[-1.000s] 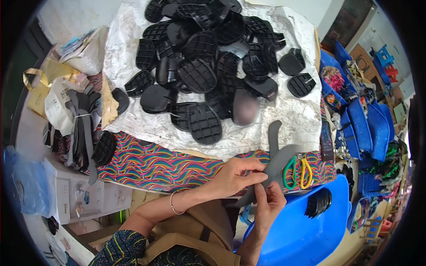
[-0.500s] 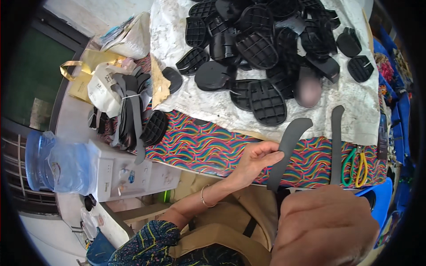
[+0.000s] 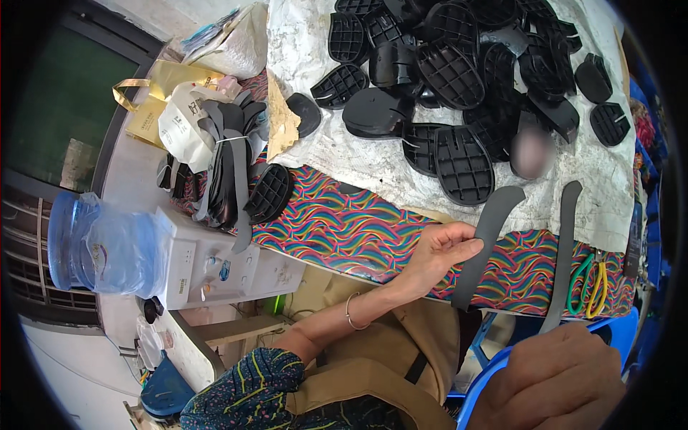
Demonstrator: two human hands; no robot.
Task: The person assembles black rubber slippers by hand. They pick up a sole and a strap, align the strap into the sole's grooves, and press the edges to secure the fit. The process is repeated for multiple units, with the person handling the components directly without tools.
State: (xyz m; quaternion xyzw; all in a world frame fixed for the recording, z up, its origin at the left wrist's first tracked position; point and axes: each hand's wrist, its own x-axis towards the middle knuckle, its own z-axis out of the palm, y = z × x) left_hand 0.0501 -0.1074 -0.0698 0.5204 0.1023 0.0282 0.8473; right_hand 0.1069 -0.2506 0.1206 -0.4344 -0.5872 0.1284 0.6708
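My left hand (image 3: 450, 252) pinches a dark grey curved strip (image 3: 481, 261) between thumb and fingers. The strip lies across the table's near edge, its wide rounded tip on the white cloth. To the right, a second, narrower grey strip (image 3: 563, 261) runs from the cloth over that edge. By its lower end is my right hand (image 3: 562, 380), closer to me, its back uppermost and its fingers curled in. What the right fingers hold, if anything, is hidden. Beyond both hands, black shoe-sole pieces (image 3: 464, 165) with gridded undersides lie heaped on the white cloth (image 3: 380, 161).
Green- and yellow-handled scissors (image 3: 589, 287) lie at the table's right. A tied bundle of dark strips (image 3: 228, 168) sits at the left by a gold bag (image 3: 161, 107). Left of the table stands a water dispenser (image 3: 215, 265). A blue plastic chair (image 3: 487, 369) is beneath the right hand.
The whole view has shifted, so the table sits further right. My right hand has drawn lower, uncovering more of the second strip's lower end. My left hand keeps its pinch.
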